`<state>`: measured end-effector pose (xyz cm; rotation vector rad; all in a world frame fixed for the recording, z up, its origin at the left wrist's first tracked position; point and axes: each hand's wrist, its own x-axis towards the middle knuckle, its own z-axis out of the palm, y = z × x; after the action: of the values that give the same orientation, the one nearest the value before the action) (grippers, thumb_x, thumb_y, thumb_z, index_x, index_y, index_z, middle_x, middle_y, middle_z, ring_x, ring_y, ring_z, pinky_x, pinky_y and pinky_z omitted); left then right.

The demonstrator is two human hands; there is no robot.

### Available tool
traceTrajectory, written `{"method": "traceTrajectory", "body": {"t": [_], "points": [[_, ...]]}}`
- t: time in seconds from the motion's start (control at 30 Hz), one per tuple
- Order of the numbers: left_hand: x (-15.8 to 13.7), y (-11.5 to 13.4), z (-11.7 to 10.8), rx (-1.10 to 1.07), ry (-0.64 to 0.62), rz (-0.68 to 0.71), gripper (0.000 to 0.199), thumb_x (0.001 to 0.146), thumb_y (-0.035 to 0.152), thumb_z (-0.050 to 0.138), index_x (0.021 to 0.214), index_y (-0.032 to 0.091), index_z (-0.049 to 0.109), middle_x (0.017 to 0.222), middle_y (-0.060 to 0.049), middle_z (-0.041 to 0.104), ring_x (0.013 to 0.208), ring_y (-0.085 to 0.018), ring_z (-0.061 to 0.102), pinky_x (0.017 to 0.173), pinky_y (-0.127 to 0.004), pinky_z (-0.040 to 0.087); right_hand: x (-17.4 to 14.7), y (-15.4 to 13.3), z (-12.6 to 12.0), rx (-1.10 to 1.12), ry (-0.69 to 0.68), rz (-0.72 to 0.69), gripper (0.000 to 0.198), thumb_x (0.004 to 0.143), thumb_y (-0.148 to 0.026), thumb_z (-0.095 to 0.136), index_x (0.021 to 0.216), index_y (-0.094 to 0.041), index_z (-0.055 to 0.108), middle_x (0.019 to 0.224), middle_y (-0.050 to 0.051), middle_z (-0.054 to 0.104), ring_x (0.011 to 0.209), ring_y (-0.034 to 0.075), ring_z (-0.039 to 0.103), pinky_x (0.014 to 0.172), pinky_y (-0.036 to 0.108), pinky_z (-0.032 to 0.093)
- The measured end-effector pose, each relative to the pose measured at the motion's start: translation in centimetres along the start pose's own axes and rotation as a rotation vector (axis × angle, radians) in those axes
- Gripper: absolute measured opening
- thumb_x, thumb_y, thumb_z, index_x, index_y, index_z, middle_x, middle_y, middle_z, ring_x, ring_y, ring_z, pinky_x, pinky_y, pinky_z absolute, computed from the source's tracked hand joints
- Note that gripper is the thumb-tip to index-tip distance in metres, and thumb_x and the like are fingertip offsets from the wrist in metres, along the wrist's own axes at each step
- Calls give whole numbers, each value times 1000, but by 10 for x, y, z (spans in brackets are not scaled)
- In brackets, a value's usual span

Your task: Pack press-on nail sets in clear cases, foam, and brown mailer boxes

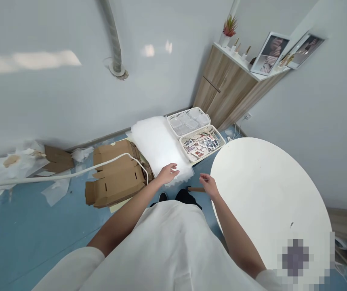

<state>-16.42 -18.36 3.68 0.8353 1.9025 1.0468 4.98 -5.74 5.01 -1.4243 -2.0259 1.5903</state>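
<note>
My left hand (pixel 167 174) hovers with fingers apart over the near end of a stack of white sheets (pixel 162 141) and holds nothing. By the left rim of a round white table (pixel 264 190) is my right hand (pixel 209 184), its fingers loosely curled apart and nothing in them. Beyond my hands, two white plastic baskets stand side by side. The nearer basket (pixel 221 139) holds several small printed packets (pixel 202 145); the farther basket (pixel 169 121) has clear plastic boxes (pixel 188 120) in it.
Flattened brown cardboard boxes (pixel 118 178) lie on the blue floor left of the sheets, with a white hose (pixel 91 167) across them. Crumpled white wrapping (pixel 6 169) lies along the wall. A wooden cabinet (pixel 224 87) with picture frames and a potted plant stands at the back right.
</note>
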Motion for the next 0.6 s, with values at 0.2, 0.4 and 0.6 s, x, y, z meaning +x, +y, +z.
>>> {"method": "traceTrajectory", "body": {"t": [0.2, 0.4, 0.6], "points": [[33, 34, 5, -2, -55, 81, 41, 75, 34, 57, 112, 17, 54, 112, -11, 60, 93, -20, 61, 77, -30, 49, 36, -28, -1, -43, 53, -31, 36, 72, -38, 54, 101, -19, 60, 96, 7, 64, 81, 18, 59, 77, 34, 47], [70, 55, 12, 41, -82, 60, 41, 76, 35, 57, 114, 20, 53, 120, -9, 56, 104, -21, 56, 86, -33, 47, 83, -42, 4, -61, 46, -78, 35, 73, -38, 52, 101, -18, 60, 100, 8, 64, 83, 18, 59, 77, 35, 47], [120, 66, 28, -99, -79, -79, 47, 74, 34, 59, 118, 18, 51, 127, -11, 51, 116, -24, 48, 93, -34, 41, 133, -47, 7, -149, -11, -130, 33, 76, -34, 49, 104, -18, 59, 104, 10, 61, 87, 20, 59, 76, 35, 47]]}}
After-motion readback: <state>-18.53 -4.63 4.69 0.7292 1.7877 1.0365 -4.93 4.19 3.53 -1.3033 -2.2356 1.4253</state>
